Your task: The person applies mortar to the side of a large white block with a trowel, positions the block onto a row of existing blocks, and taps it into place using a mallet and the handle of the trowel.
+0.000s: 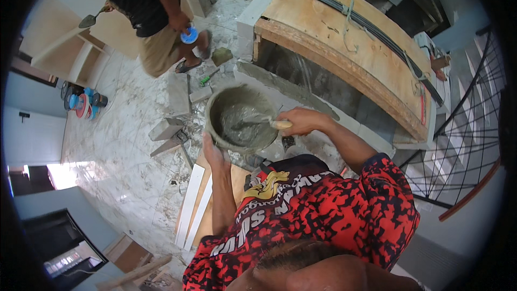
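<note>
A round grey bucket (215, 97) of wet mortar (231, 124) is in front of me, its rim and sides caked with cement. My left hand (215, 153) grips its near left side, with the thumb up by the rim. My right hand (299, 120) is closed round the pale handle of a trowel (281, 124) at the right of the bucket. The trowel's blade reaches into the mortar and is partly covered by it. Some of my left fingers are hidden behind the bucket's wall.
A curved plywood form (323, 19) with a bundle of grey rods (366, 24) stands at the right, behind a low block wall (318, 102). Loose blocks (179, 94) and white strips (191, 205) lie at the left. Another person (156, 16) holds a trowel (89, 20) at the far left.
</note>
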The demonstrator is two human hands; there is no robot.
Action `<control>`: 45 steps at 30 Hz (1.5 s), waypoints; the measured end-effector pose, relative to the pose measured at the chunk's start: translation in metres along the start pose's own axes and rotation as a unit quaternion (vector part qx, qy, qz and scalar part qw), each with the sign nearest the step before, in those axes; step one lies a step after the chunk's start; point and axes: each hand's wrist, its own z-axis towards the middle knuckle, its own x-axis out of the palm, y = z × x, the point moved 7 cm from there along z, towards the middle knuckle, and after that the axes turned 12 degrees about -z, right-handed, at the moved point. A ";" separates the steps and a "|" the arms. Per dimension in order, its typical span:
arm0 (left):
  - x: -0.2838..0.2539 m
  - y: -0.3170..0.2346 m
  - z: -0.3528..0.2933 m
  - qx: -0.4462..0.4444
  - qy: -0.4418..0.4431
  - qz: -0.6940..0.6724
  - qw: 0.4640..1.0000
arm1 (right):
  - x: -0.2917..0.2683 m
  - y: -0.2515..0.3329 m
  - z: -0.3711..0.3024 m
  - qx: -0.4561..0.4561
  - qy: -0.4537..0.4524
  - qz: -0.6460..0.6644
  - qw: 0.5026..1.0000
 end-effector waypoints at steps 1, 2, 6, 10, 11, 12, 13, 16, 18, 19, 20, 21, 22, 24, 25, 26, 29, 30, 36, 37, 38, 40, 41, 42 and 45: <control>0.029 -0.006 0.002 -0.002 0.019 0.001 1.000 | -0.014 -0.007 -0.009 -0.027 -0.059 -0.034 0.997; 0.059 -0.011 0.005 0.001 0.038 0.002 0.999 | -0.029 -0.012 -0.016 -0.059 -0.119 -0.070 0.989; 0.171 -0.015 0.007 0.018 0.166 -0.056 0.984 | -0.112 -0.019 -0.078 -0.051 -0.233 -0.138 0.961; 0.267 0.021 0.002 0.052 0.167 -0.042 0.984 | -0.188 -0.050 -0.135 0.041 -0.279 -0.237 0.930; 0.289 0.036 0.005 0.066 0.187 -0.061 0.978 | -0.204 -0.064 -0.144 0.060 -0.292 -0.265 0.917; 0.308 0.053 0.009 0.077 0.211 -0.080 0.971 | -0.217 -0.079 -0.153 0.082 -0.309 -0.292 0.902; 0.326 0.071 0.013 0.085 0.220 -0.099 0.967 | -0.230 -0.088 -0.160 0.088 -0.304 -0.301 0.900; 0.362 0.118 0.039 0.090 0.215 -0.118 0.965 | -0.263 -0.114 -0.174 0.106 -0.303 -0.335 0.886; 0.371 0.148 0.066 0.078 0.206 -0.109 0.969 | -0.281 -0.124 -0.180 0.107 -0.317 -0.384 0.861; 0.385 0.160 0.065 0.056 0.241 -0.117 0.962 | -0.287 -0.135 -0.187 0.131 -0.320 -0.396 0.851; 0.396 0.171 0.065 0.033 0.271 -0.122 0.954 | -0.294 -0.151 -0.195 0.153 -0.331 -0.395 0.843; 0.406 0.187 0.067 0.006 0.270 -0.095 0.958 | -0.298 -0.170 -0.203 0.174 -0.339 -0.390 0.838; 0.407 0.186 0.069 0.001 0.264 -0.065 0.962 | -0.302 -0.179 -0.202 0.175 -0.352 -0.389 0.833; 0.415 0.185 0.074 -0.003 0.261 -0.020 0.965 | -0.306 -0.211 -0.202 0.142 -0.398 -0.393 0.817; 0.419 0.187 0.077 -0.006 0.264 -0.005 0.964 | -0.305 -0.228 -0.201 0.126 -0.418 -0.394 0.809; 0.424 0.188 0.081 -0.008 0.267 0.010 0.964 | -0.305 -0.240 -0.200 0.119 -0.442 -0.403 0.793; 0.438 0.196 0.084 -0.008 0.274 0.108 0.955 | -0.295 -0.272 -0.190 0.126 -0.441 -0.423 0.782; 0.442 0.198 0.082 -0.003 0.284 0.127 0.950 | -0.288 -0.281 -0.181 0.147 -0.404 -0.426 0.796; 0.459 0.211 0.087 0.049 0.291 0.209 0.932 | -0.233 -0.307 -0.161 0.118 -0.341 -0.217 0.907; 0.463 0.214 0.088 0.019 0.290 0.174 0.941 | -0.224 -0.315 -0.163 0.145 -0.331 -0.160 0.918; 0.468 0.214 0.090 -0.011 0.289 0.139 0.947 | -0.214 -0.324 -0.165 0.171 -0.320 -0.103 0.926; 0.473 0.208 0.096 -0.051 0.271 0.101 0.956 | -0.196 -0.341 -0.163 0.180 -0.330 -0.007 0.927; 0.473 0.207 0.099 -0.066 0.255 0.099 0.960 | -0.185 -0.350 -0.163 0.184 -0.333 0.043 0.924; 0.473 0.204 0.104 -0.081 0.239 0.098 0.963 | -0.179 -0.357 -0.161 0.169 -0.355 0.069 0.917; 0.481 0.206 0.114 -0.110 0.250 0.066 0.960 | -0.171 -0.370 -0.169 0.140 -0.416 0.141 0.888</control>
